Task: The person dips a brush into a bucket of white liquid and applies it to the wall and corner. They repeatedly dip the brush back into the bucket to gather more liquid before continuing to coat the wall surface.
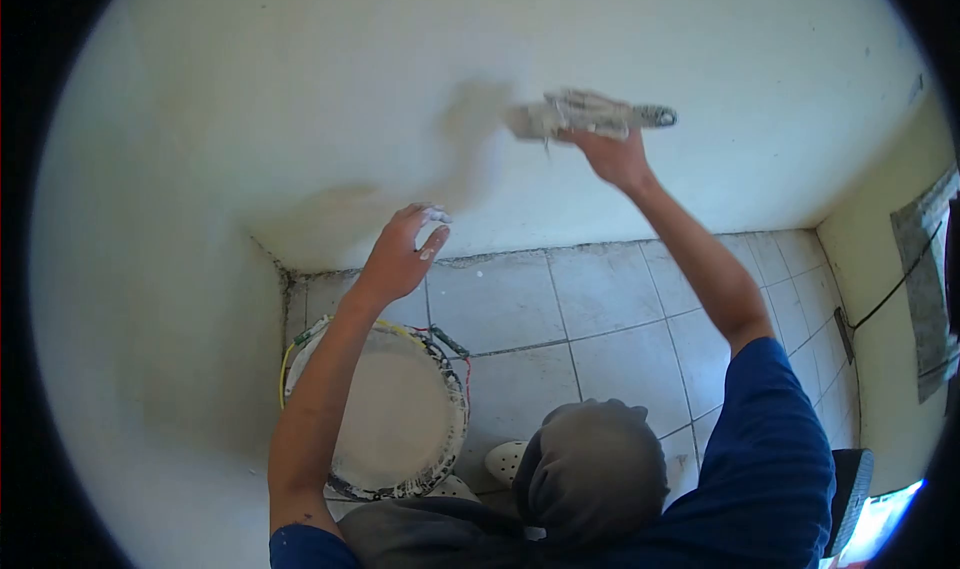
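Observation:
My right hand (605,139) is raised before the pale wall (330,99), its fingers wrapped round a paint-smeared paintbrush (530,122). The brush's beige end points left and is blurred; its dark handle, with a hole at the tip, sticks out to the right. Thick pale smears cover the fingers. Lower and to the left, my left hand (402,254) hovers near the wall, thumb and curved fingers apart, with white paint on the fingertips. Below my left forearm stands a round bucket (458,424) holding smooth cream-coloured paint (395,409). The forearm hides part of its left side.
Grey floor tiles (615,304) meet the wall along a rough edge. A white perforated shoe (503,461) shows beside the bucket. A dark cable (895,287) hangs on the right by a grey-edged opening (922,259). A black object (850,494) stands behind my right sleeve.

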Demonstrator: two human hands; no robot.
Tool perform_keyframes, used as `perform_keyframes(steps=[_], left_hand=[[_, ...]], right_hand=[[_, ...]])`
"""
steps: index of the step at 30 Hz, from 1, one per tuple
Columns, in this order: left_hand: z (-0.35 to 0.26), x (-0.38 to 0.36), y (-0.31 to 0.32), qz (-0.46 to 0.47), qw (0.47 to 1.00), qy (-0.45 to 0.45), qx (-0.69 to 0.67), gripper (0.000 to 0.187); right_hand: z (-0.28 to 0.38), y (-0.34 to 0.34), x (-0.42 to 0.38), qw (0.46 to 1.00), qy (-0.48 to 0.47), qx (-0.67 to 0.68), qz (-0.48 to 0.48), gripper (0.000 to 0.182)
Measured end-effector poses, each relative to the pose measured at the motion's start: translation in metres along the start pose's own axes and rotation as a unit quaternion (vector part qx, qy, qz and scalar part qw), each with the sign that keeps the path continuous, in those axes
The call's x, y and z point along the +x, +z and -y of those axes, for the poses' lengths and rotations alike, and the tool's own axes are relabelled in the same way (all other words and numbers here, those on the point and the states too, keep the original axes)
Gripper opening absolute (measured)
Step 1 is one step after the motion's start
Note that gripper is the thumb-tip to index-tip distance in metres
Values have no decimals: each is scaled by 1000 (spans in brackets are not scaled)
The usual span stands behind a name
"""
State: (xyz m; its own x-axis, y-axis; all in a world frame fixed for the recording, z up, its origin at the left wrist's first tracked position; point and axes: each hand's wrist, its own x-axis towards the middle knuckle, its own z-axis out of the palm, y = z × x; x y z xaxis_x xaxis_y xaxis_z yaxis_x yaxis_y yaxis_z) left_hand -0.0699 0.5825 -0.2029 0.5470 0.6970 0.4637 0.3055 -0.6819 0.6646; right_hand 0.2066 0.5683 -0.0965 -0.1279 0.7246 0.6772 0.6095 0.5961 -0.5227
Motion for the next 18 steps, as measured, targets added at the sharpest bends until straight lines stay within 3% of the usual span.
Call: perform_keyframes(steps=[1,4,7,10,11,13,17,18], left_hand=[[-7,4,7,10,1000,10,-5,18],[-16,9,24,40,999,30,-19,18],[-21,6,28,67,997,24,-29,18],[-23,3,20,88,996,5,-16,17],[-20,0,19,89,996,6,-11,17],[-15,-3,14,85,996,-2,-5,17],[-13,-13,10,80,996,-26,8,16],[-12,-13,9,75,997,-26,16,16]], right_hand=[[-3,-12,12,989,-112,-101,-5,33],[27,-37,45,934,-209,-288,-12,22],[-9,-30,35,923,-219,-318,10,28],[-93,26,-37,920,-216,-283,161,34],[-109,43,-58,916,-175,-268,243,35],[-96,57,-76,907,-143,-273,286,36],[-70,25,-18,951,-126,-207,193,37],[-53,4,7,944,-191,-238,130,33]])
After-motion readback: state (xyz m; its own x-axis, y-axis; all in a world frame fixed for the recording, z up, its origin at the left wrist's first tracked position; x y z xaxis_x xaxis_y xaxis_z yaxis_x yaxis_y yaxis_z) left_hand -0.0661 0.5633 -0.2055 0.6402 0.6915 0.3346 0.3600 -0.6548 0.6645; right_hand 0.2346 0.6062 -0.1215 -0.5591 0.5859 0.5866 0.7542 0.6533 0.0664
